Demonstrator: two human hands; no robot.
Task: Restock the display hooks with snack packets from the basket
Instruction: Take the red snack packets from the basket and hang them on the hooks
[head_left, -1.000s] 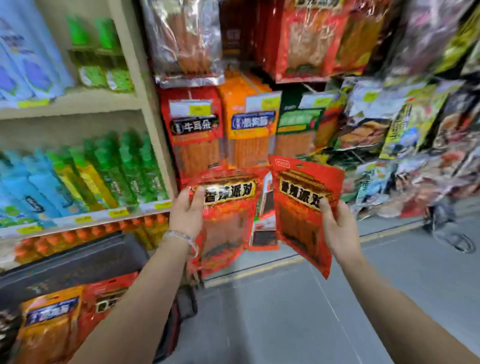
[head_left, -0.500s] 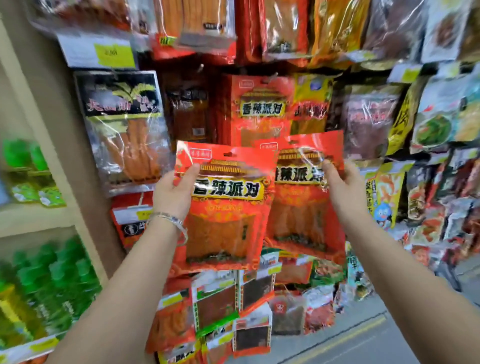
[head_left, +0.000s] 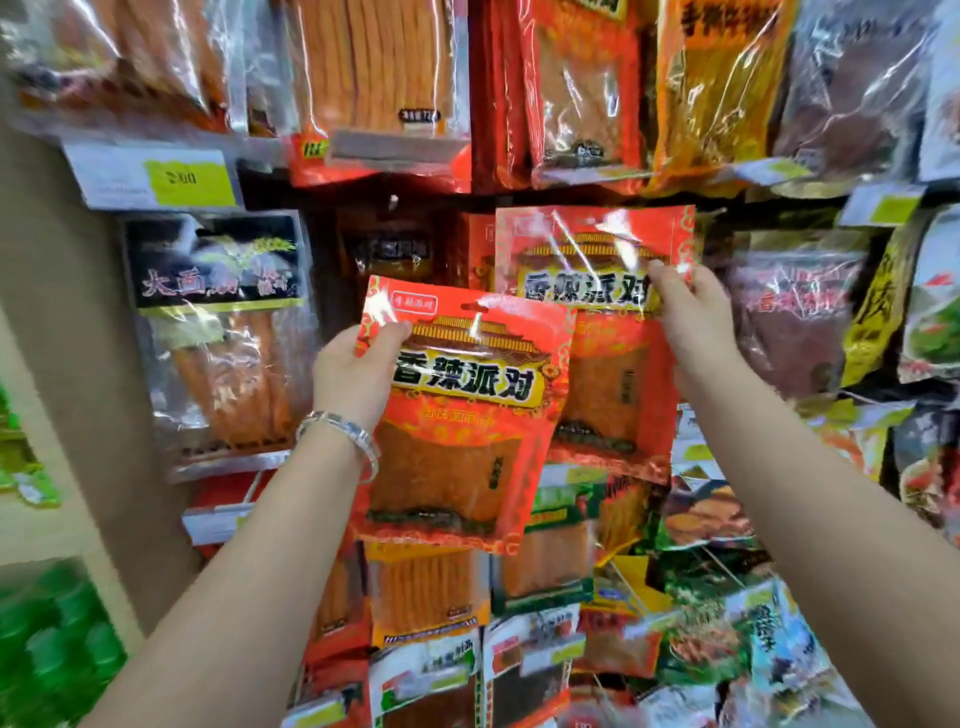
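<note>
From the head camera, both arms reached up toward a wall of hanging snacks. The left hand (head_left: 353, 374) gripped the lower red packet (head_left: 462, 441) by its upper left corner, thumb on the front face and the other fingers hidden behind it. A silver bracelet (head_left: 345, 434) sat on that wrist. This packet hung slightly tilted in front of the display, apart from any hook, and its upper right corner overlapped the lower left part of the upper red packet (head_left: 587, 244).

The right hand (head_left: 691, 317) pinched the upper red packet at its right edge, level with the yellow name band, and held it upright and high against the display. Both packets bore the same printing. Whether its top hole was on a hook could not be told (glare covered that strip).

The two hands were well apart, each clamped on its own packet.

Left of them hung a black-topped packet (head_left: 218, 322) of orange strips under a yellow price tag (head_left: 189, 179). Green bottles (head_left: 52, 654) stood blurred on a shelf at the lower left, beyond a beige upright (head_left: 67, 364).
</note>
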